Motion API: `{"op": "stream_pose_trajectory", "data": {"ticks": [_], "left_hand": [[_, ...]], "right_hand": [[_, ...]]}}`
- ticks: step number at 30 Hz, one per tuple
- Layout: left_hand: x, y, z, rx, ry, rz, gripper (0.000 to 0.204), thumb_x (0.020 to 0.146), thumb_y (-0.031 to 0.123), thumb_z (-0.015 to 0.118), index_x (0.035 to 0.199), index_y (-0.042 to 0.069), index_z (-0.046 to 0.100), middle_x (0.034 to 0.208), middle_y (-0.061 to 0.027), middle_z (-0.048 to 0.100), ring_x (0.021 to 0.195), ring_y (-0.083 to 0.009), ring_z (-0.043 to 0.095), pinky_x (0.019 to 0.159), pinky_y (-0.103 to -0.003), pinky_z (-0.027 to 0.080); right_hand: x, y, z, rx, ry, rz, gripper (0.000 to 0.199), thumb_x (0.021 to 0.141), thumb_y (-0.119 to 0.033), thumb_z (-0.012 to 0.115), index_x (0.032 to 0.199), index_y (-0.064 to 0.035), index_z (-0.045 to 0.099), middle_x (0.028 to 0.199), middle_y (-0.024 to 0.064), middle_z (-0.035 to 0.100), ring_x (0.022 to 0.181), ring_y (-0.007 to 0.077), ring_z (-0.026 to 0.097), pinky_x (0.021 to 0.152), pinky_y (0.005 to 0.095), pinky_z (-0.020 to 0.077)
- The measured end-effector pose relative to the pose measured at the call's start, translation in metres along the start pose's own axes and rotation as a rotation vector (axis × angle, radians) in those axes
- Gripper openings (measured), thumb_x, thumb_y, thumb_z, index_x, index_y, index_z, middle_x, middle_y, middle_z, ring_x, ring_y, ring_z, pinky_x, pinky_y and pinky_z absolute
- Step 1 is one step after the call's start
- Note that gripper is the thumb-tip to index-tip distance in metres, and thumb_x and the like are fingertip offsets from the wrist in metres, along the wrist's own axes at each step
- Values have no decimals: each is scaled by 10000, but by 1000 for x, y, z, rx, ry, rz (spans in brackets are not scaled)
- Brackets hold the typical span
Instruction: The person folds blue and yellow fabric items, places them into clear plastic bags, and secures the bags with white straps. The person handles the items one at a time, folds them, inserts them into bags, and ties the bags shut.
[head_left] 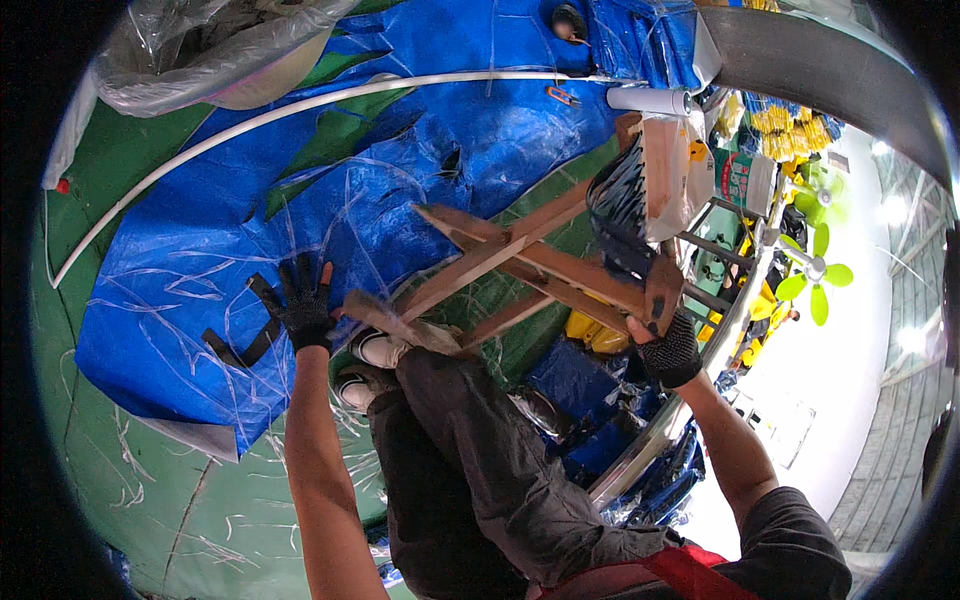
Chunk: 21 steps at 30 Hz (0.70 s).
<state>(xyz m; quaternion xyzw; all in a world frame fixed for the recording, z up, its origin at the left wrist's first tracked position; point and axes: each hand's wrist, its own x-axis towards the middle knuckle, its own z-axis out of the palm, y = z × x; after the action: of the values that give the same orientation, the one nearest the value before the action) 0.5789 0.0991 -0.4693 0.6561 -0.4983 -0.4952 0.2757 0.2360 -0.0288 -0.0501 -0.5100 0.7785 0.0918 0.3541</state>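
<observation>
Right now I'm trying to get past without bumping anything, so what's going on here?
A person in black gloves is handling a rough frame of crossed wooden slats. The left hand rests spread on the torn blue plastic tarp beside the frame's lower end. The right hand grips its upper end, near a black-bristled brush. A long white pipe arcs across the tarp.

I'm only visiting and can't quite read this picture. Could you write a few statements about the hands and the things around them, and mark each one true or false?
1. Both hands wear dark gloves. True: left hand, right hand.
2. The left hand rests spread on the blue tarp. True.
3. The right hand is empty. False: it grips the wooden frame.
4. The long curved pipe is black. False: it is white.
5. The green fans lie on the tarp. False: they are off to the right.
</observation>
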Motion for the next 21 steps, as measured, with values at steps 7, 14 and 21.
{"op": "stream_pose_trajectory", "data": {"ticks": [7,14,21], "left_hand": [[-68,0,-27,435,-68,-309,940,672,402,754,1447,359,225,1536,-84,123,1368,-392,187,1039,-585,258],[-108,44,-85,974,-619,-507,812,740,451,679,1432,388,260,1549,-81,35,1371,-416,169,989,-605,304],[-153,62,-93,630,39,-67,725,834,405,588,1432,118,294,1486,-210,211,1320,-448,270,1051,-517,272]], "right_hand": [[12,33,-5,390,256,95,381,857,-336,658,1048,-13,591,828,55,612,755,125,568,638,282,459],[93,-10,49,1309,159,339,237,825,-200,700,991,-76,585,868,38,582,771,202,555,671,359,486],[114,-75,61,723,242,180,473,888,-227,597,1302,-102,406,1158,140,592,1038,313,567,871,405,441]]}}
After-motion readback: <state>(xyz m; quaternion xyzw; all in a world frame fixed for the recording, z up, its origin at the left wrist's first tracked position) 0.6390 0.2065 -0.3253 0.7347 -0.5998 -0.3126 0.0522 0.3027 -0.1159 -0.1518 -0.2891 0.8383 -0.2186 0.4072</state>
